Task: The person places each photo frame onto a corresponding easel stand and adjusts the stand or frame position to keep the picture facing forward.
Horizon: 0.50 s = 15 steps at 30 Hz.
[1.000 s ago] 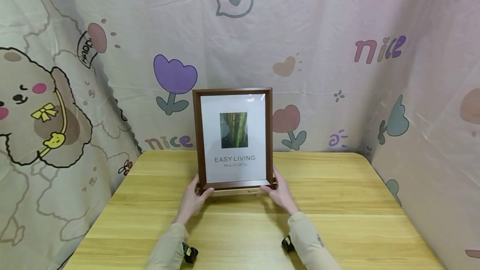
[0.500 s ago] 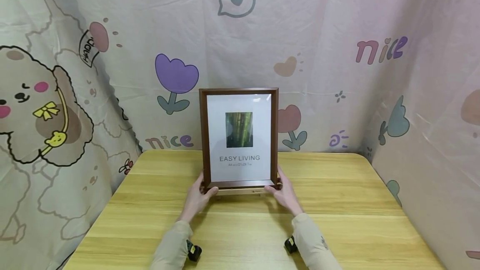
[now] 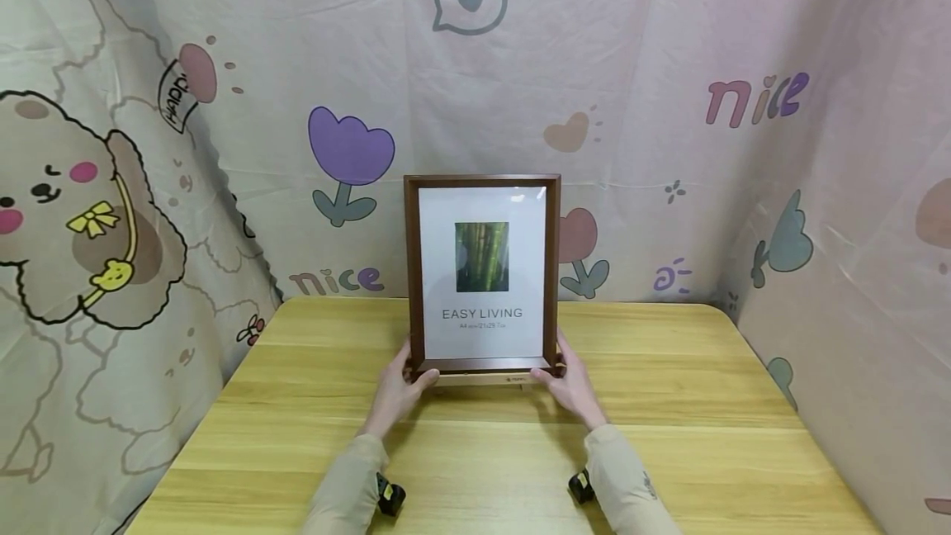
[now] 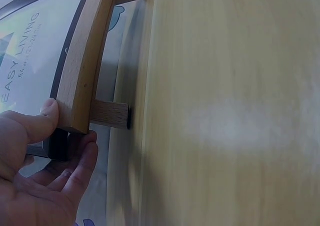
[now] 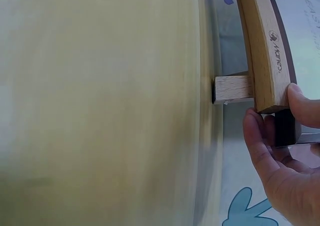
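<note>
A brown picture frame [image 3: 416,271] with a bamboo print and the words EASY LIVING stands upright on the ledge [image 3: 483,380] of a small wooden easel. At its lower left corner my left hand [image 3: 397,393] holds on, thumb in front and fingers reaching behind. My right hand [image 3: 575,389] grips the lower right corner the same way. The left wrist view shows the thumb pressed near the ledge's end, close above an easel foot [image 4: 111,114]. In the right wrist view, fingertips touch the end of the ledge, beside another foot [image 5: 233,88]. The easel's back is hidden.
The setup stands toward the far half of a light wood table [image 3: 669,452]. Close behind the table's far edge hangs a printed cloth backdrop [image 3: 475,89], with more cloth along both sides. Black wrist cameras sit at both sleeves.
Both hands have moved to the right together with the frame and easel, the shift slowing in the last half second. Their hold on the lower corners looks the same.
</note>
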Each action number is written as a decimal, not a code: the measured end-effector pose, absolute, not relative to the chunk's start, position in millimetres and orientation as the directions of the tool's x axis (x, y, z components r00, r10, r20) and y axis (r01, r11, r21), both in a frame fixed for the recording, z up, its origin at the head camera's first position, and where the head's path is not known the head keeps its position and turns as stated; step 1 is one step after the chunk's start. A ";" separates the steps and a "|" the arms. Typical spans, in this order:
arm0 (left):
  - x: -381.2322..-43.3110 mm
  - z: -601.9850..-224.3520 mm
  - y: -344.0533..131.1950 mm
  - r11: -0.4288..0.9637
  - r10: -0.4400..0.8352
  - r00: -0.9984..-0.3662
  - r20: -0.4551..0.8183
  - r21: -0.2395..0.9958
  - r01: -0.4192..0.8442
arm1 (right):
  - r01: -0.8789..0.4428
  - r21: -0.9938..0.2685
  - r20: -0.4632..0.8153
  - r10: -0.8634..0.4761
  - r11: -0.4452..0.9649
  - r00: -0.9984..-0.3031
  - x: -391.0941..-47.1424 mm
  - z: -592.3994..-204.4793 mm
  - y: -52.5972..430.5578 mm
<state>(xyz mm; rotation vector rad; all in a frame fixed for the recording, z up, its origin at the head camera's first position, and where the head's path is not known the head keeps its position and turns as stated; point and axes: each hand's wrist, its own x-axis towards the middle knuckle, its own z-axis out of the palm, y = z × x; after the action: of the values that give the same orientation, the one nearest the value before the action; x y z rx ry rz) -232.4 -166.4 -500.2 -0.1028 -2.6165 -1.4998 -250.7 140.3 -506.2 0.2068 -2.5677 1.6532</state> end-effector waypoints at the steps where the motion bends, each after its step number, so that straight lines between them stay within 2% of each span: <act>1: -232.6 -500.2 -165.9 0.506 -0.002 -0.990 0.143 0.854 0.123 | -0.156 -0.901 0.139 -0.070 0.405 -0.988 -250.8 -506.4 140.9; 15: -234.3 -500.1 -157.1 0.530 -0.013 -0.994 0.111 0.843 0.088 | -0.169 -0.892 0.159 -0.058 0.419 -0.986 -248.5 -505.9 149.0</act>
<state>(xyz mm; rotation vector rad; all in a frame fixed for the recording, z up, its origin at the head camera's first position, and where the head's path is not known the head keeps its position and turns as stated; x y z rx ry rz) -234.3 -157.1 -500.1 -0.0650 -2.6560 -1.4730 -248.5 149.0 -505.9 0.2050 -2.5578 1.6264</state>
